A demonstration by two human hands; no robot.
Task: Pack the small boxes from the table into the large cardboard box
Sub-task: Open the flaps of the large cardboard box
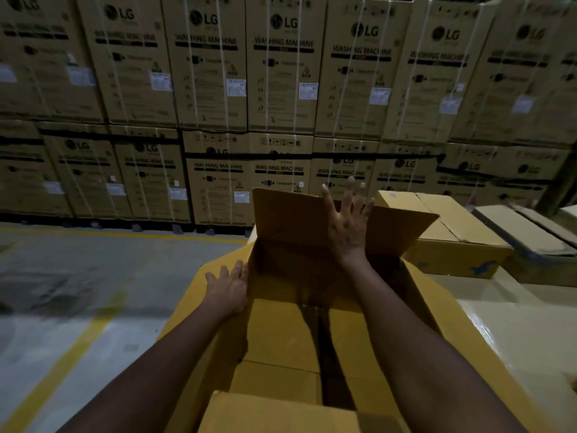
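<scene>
Before us the large open brown cardboard box looked as yet unpacked, with no small boxes we could identify, while our left hand lay flat on its side flap and our right hand, fingers spread, pressed its far flap, both empty.

**Washing-Machine Cartons Walled the Warehouse Aisle**

A wall of LG washing machine cartons filled the view from 9 o'clock through 12 to 3 o'clock, stacked in two tiers. White strapping bands ran up and down each carton, and a white label sat on most faces. Dark pallet blocks showed under the lower tier. At 8 o'clock lay a grey concrete floor, crossed by a yellow line running toward 7 o'clock and a second yellow line along the foot of the stack. At 3 o'clock stood a closed carton with blue marks, and just beside it, farther right, a darker carton.
</scene>
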